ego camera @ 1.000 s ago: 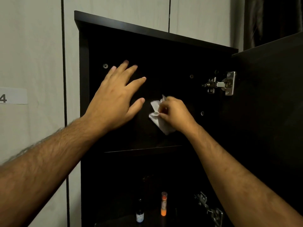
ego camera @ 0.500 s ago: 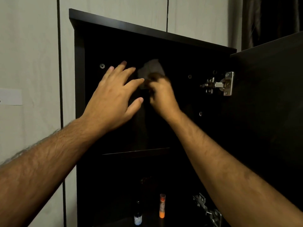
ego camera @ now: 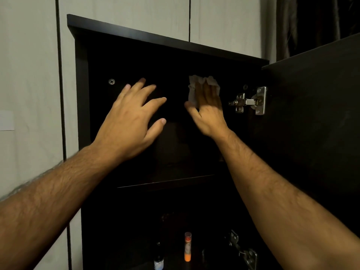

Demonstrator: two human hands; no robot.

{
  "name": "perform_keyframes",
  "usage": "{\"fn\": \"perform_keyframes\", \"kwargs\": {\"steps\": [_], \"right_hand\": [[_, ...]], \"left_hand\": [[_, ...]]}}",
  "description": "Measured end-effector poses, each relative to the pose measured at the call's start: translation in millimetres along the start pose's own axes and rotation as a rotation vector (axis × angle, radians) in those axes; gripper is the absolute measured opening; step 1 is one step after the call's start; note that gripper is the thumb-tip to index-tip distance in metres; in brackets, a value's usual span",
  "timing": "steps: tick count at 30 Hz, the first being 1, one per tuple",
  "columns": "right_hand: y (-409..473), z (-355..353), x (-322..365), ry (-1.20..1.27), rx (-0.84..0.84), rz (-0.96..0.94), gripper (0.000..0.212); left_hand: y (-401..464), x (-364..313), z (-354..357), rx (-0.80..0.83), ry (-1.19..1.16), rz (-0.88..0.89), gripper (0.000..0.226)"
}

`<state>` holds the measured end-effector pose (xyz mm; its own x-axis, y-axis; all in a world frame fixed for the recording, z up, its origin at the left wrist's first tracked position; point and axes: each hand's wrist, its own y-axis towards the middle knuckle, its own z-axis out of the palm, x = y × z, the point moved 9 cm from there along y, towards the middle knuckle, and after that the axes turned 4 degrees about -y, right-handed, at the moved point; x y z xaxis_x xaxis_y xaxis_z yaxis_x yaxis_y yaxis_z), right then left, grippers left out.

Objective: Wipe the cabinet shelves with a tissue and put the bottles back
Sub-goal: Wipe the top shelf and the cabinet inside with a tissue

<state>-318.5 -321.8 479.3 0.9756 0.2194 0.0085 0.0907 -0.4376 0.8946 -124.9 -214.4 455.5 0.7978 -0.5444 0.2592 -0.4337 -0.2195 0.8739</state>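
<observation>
Pressing soft, light tissue (ego camera: 202,85) flat against cabinet (ego camera: 175,61) back with straight right hand (ego camera: 207,108) fingers; left hand (ego camera: 130,121) spread, holding nothing

I see a near-black cabinet (ego camera: 81,94) against pale grey-white wall panels (ego camera: 29,75). The tissue (ego camera: 192,90) is white. The upper hinge (ego camera: 251,101) is shiny silver. Below, one tube (ego camera: 187,248) has orange ends and a pale middle, and a dark bottle (ego camera: 158,259) carries a blue-and-white label.
</observation>
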Motion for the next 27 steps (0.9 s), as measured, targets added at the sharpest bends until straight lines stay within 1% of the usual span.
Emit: {"fn": "perform_keyframes", "kwargs": {"steps": [5, 8, 14, 19, 22, 23, 24, 25, 27], "right_hand": [[-2, 1, -29, 0.154, -0.035, 0.213, 0.079], [-4, 2, -30, 0.207, 0.008, 0.309, 0.081], [-45, 11, -17, 0.205, 0.043, 0.441, 0.087], [-91, 32, -15, 0.228, 0.262, 0.537, 0.097], [-116, 42, -12, 0.221, 0.466, 0.644, 0.102], [-124, 46, -13, 0.197, 0.537, 0.683, 0.098], [-129, 44, -13, 0.163, 0.596, 0.709, 0.09], [-131, 42, -14, 0.124, 0.634, 0.716, 0.076], [-127, 34, -17, 0.004, 0.671, 0.656, 0.049]], "left_hand": [[0, 3, 5, 0.001, -0.002, -0.008, 0.059], [0, 3, 8, 0.007, -0.004, -0.011, 0.059], [-4, 2, 9, -0.001, -0.029, -0.02, 0.059], [-8, 5, 11, 0.013, -0.038, -0.026, 0.059], [-9, 4, 8, -0.002, -0.058, -0.028, 0.059], [-9, 4, 7, -0.002, -0.064, -0.028, 0.059], [-10, 3, 7, 0.002, -0.068, -0.028, 0.059], [-11, 3, 8, 0.008, -0.068, -0.027, 0.059], [-12, 4, 8, 0.017, -0.072, -0.027, 0.06]]}}
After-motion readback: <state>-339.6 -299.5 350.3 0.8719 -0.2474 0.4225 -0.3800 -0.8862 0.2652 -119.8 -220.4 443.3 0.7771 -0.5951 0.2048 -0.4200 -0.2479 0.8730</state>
